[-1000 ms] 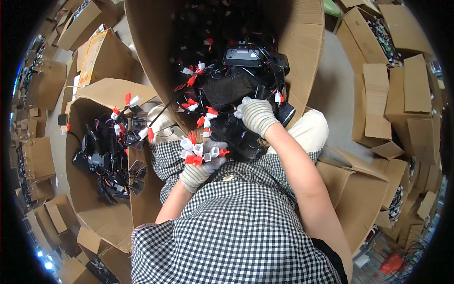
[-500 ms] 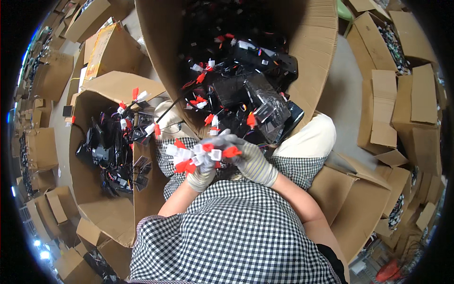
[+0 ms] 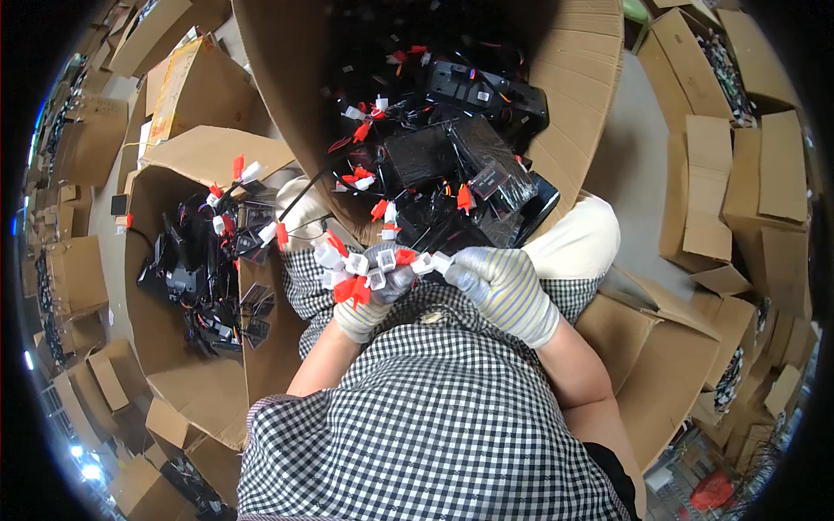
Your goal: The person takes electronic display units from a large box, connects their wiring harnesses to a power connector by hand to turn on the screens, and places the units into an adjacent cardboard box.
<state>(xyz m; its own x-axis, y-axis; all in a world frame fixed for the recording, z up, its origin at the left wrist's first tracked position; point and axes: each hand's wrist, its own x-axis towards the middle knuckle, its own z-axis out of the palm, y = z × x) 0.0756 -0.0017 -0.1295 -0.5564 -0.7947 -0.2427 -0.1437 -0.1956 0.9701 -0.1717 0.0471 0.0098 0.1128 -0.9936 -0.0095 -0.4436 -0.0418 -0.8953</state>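
Note:
In a striped work glove, my left hand (image 3: 375, 300) is closed around a bunch of small white and red plastic connectors (image 3: 352, 278). My right hand (image 3: 504, 286), gloved alike, pinches a white connector (image 3: 441, 262) at the right end of the bunch. Another white connector sits against it on the left hand's side. Both hands are above my lap, over a black-and-white checked apron (image 3: 391, 408). Just beyond them a large cardboard box (image 3: 578, 95) holds black electronic devices (image 3: 426, 161) with cables and red and white plugs. Fingertips of the left hand are partly hidden by the connectors.
At my left stands an open carton (image 3: 195, 391) with black devices and cables inside; some plugs hang over its edge. An open box (image 3: 608, 334) is close to my right side. More cartons (image 3: 708, 182) line both sides, several filled with parts.
My right hand has moved to the right, away from the left hand, and now pinches a white connector. The left hand stays nearly in place with the bunch.

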